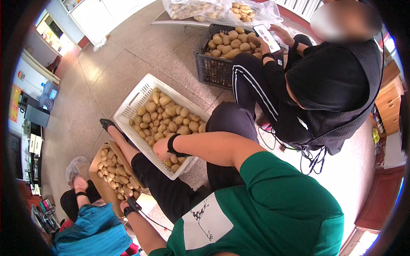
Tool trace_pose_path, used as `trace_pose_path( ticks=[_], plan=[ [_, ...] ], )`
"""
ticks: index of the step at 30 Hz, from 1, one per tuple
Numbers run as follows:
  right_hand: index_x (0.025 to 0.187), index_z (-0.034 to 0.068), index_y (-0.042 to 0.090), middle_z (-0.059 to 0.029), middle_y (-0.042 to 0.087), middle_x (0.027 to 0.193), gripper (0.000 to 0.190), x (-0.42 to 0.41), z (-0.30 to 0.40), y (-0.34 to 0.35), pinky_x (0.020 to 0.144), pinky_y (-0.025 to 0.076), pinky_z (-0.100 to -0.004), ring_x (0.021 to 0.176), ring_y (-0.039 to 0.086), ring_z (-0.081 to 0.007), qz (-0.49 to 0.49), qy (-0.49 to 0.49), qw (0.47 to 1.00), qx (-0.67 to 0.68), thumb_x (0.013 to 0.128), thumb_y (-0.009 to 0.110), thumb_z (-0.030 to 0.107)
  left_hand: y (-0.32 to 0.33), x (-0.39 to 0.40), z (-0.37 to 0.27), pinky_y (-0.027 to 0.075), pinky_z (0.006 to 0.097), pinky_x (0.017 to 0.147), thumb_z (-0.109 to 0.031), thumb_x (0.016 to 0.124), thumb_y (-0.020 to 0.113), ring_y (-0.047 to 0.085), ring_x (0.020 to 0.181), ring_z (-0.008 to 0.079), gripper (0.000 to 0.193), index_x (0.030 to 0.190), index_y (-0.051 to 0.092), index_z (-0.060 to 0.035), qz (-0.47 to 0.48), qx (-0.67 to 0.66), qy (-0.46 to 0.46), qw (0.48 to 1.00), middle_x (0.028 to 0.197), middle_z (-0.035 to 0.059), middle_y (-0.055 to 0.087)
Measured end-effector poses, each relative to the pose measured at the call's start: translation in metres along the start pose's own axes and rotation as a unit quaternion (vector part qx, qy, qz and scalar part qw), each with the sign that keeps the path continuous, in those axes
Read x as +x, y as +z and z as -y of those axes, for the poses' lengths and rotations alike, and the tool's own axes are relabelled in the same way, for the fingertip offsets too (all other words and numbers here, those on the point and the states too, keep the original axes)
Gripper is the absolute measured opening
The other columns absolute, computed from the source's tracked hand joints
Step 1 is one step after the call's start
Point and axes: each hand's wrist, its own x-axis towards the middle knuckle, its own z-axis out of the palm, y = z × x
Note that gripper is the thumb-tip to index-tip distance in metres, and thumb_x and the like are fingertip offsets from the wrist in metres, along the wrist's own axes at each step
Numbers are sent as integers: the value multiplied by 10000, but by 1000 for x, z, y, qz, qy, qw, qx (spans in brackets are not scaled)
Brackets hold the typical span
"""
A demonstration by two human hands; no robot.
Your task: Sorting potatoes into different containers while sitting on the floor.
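Note:
My right hand (162, 149), with a black band at the wrist, reaches down into a white plastic crate (128, 110) of potatoes (173, 110). Its fingers point into the pile, and what they may be gripping is hidden. My left hand (125, 204) is at the near edge of a cardboard box (97, 179), which holds more potatoes (112, 171). A small black device is strapped on that wrist. The left fingers lie close to the nearest potatoes; whether they hold one is unclear. The crate stands between my legs, the box beside my left leg.
A black plastic crate (211, 72) of potatoes stands beyond, beside a seated person in black using a phone (267, 38). Bagged potatoes (241, 12) lie behind it. Another person in a blue garment (93, 230) sits left, one hand near a plastic bag (77, 166). Cables (314, 160) hang at right.

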Motion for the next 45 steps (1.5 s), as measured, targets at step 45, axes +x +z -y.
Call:
trace_pose_path(
  ticks=[45],
  plan=[
    [1147,71,488,-148,526,1098,454,21,-49,21,865,380,-415,1090,433,-308,104,152,979,-92,729,568,229,190,-195,162,395,374,857,-161,872,391,474,1058,276,361,1213,378,-45,307,165,-220,911,1232,65,444]
  ],
)
